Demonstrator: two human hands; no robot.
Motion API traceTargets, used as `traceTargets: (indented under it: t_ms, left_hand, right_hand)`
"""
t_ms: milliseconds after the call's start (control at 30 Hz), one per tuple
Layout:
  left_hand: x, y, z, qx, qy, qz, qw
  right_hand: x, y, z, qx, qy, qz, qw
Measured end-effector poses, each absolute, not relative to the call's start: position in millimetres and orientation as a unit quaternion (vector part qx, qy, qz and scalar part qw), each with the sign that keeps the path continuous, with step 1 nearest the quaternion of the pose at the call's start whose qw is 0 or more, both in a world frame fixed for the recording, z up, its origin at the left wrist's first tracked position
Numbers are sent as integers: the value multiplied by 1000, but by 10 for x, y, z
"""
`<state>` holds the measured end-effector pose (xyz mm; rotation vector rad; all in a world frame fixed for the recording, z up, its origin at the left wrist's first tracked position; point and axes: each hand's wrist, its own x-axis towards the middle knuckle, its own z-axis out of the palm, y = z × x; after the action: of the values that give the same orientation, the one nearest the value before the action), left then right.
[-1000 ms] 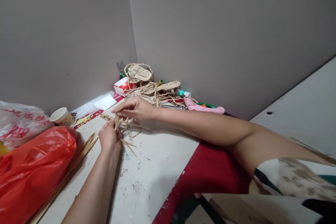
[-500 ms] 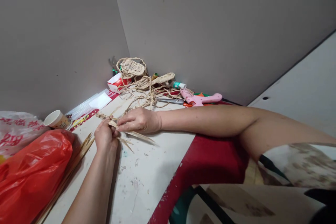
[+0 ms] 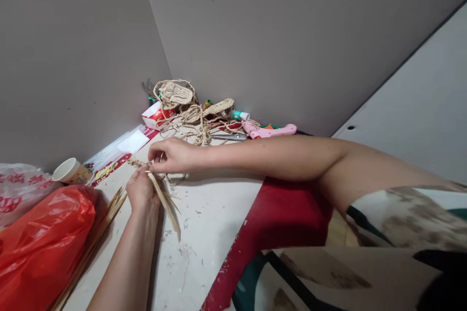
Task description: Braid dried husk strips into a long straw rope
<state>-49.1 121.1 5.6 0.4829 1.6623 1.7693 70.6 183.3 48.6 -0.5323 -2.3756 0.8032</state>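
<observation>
My left hand [image 3: 140, 188] is closed around a braid of dry straw-like strips over the table. The braid's knotted end [image 3: 134, 161] pokes out beyond the fingers. Pale loose strips [image 3: 166, 206] hang down to the right of this hand, the widest bending toward me. Just beside it, my right hand [image 3: 174, 154] has its fingers curled, with the tips pinched at the braid close to the left fingertips. The strand between those tips is mostly hidden.
Braided cord and woven soles [image 3: 177, 95] lie piled in the corner, near scissors [image 3: 231, 137], a pink glue gun [image 3: 270, 130] and a small red-white box [image 3: 155, 115]. A paper cup [image 3: 71, 172], a red plastic bag [image 3: 51, 233] and long dry strips [image 3: 98, 233] are at left.
My right hand has shifted left and up, its fingers curling at the braid. The wide strip has swung from pointing right to hanging toward me. The view has turned slightly right.
</observation>
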Motion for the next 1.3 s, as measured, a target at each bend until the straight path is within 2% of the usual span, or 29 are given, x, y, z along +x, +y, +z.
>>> traceTargets:
  t_ms: [100, 167, 267, 367, 700, 900, 1000, 1200, 1300]
  left_hand:
    - [-495, 1234, 33, 161, 613, 706, 317]
    - [-494, 1245, 31, 154, 604, 715, 315]
    - [-492, 1241, 56, 151, 606, 718, 308]
    - [-496, 1226, 89, 154, 616, 715, 292]
    - [-518, 1242, 9, 179, 636, 708, 250]
    - [-534, 1247, -18, 205, 635, 705, 239]
    - [-533, 1244, -13, 210, 632, 705, 243]
    - [-527, 1230, 50, 213, 631, 690, 282]
    - [-515, 1221, 86, 208, 631, 684, 302]
  right_hand:
    - [552, 1801, 487, -255, -870, 357, 224]
    - [480, 1798, 429, -268, -834, 438, 201]
    - [440, 1823, 343, -255, -753, 576, 192]
    - [459, 1855, 308, -249, -712, 629, 189]
    - [496, 1794, 311, -248, -774, 552, 186]
    - [534, 1748, 355, -236, -755, 588, 168]
    - [525, 1738, 347, -235, -771, 568, 167]
    - [506, 1801, 332, -276, -823, 445, 220]
    - [512, 1868, 329, -282, -804, 466, 238]
